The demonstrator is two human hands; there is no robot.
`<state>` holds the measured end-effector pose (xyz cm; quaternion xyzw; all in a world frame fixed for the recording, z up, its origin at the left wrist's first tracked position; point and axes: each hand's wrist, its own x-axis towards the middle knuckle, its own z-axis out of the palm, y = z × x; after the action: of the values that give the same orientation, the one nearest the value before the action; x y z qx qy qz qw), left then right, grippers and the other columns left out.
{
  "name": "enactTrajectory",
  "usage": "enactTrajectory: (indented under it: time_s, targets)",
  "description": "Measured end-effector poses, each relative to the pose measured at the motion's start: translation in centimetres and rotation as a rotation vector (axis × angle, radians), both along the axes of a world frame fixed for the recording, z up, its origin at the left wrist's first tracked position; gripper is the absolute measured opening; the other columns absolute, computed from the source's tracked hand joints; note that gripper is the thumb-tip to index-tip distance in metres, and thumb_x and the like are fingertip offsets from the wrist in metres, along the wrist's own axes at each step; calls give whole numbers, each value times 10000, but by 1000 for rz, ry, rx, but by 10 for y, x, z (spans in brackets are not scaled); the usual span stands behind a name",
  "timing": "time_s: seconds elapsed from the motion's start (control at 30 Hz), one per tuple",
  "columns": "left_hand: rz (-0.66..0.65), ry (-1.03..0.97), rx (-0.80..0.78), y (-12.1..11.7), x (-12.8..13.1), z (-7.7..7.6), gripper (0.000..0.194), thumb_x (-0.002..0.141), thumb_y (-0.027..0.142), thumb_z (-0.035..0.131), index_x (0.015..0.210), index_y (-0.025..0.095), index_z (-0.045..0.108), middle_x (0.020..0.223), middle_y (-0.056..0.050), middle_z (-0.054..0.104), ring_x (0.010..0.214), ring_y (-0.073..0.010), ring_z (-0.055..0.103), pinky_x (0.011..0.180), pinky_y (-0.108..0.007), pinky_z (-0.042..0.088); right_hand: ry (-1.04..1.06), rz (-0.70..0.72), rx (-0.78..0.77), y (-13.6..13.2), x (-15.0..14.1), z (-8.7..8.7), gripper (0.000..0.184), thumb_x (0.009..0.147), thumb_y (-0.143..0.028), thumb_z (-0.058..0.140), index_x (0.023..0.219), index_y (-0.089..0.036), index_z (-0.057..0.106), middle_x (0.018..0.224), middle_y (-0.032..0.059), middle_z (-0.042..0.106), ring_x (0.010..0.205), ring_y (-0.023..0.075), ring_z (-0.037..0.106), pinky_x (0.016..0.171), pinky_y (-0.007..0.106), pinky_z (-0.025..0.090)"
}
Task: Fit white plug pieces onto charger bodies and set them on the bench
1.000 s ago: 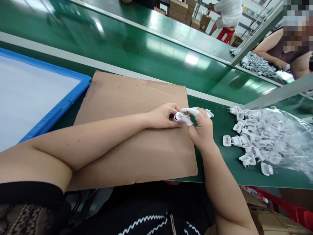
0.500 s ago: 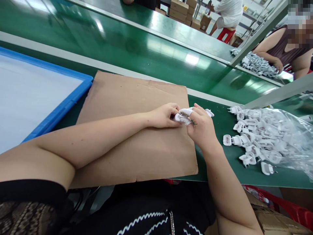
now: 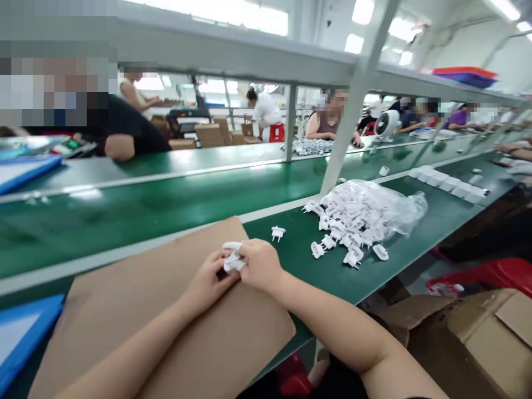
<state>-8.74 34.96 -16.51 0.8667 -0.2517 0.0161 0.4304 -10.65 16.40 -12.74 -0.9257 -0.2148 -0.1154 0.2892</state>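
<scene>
My left hand [image 3: 206,281] and my right hand [image 3: 260,262] meet over the right part of a brown cardboard sheet [image 3: 137,310]. Both are closed on one small white plastic plug part [image 3: 231,260], pinched between their fingertips; white finger cots cover some of my right hand's fingers. One loose white plug part [image 3: 277,233] lies on the green bench just beyond my right hand. A pile of the same white plug parts [image 3: 347,233] spills from a clear plastic bag [image 3: 382,208] further right.
A green conveyor belt [image 3: 166,194] runs behind the bench, with a grey frame post [image 3: 344,133] by the bag. A blue tray corner [image 3: 16,338] sits at left. Cardboard boxes [image 3: 469,338] and a red stool [image 3: 490,274] stand at lower right. Several people sit across the line.
The head camera has swung up and to the right, showing the far line and workers. My hands stay together on the white plug part over the cardboard.
</scene>
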Motion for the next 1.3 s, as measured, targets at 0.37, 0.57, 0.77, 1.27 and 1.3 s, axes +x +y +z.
enactTrajectory:
  time_s: [0.37, 0.57, 0.77, 1.27, 1.3]
  targets:
    - [11, 233, 165, 5, 21, 15, 588, 748, 786, 675, 982, 253, 754, 892, -36, 742, 889, -345, 705, 793, -412, 581, 132, -255, 85, -37, 22, -4, 479, 906, -354, 660, 1351, -188, 599, 1284, 133, 679, 1217, 299, 601, 996, 405, 494]
    - [162, 165, 300, 0, 105, 59, 606, 669, 721, 748, 1007, 218, 737, 1005, -61, 775, 1011, -392, 705, 925, -459, 539, 260, -468, -188, -52, 34, -9, 562, 702, -152, 791, 1236, -90, 629, 1267, 240, 589, 1203, 355, 551, 927, 440, 530]
    - [552, 111, 320, -21, 196, 50, 474, 691, 580, 639, 926, 170, 600, 1023, -210, 702, 1011, -432, 680, 824, -497, 556, 285, -430, -198, -51, 41, -13, 454, 784, -199, 756, 1210, -116, 625, 1233, 172, 585, 1184, 315, 556, 871, 382, 576]
    - [952, -348, -233, -57, 205, 7, 889, 748, 535, 745, 1445, 74, 442, 1567, -282, 336, 1469, -494, 274, 1192, -676, 186, 127, -521, -77, -55, 30, -5, 541, 929, -340, 623, 1427, -134, 572, 1306, 147, 579, 1195, 316, 521, 1017, 445, 515]
    - [925, -419, -267, -58, 204, 8, 806, 782, 499, 726, 1422, 82, 470, 1557, -272, 347, 1463, -473, 287, 1192, -660, 191, 106, -532, -50, -55, 31, -4, 539, 944, -334, 603, 1444, -138, 564, 1311, 142, 582, 1203, 306, 517, 1044, 437, 497]
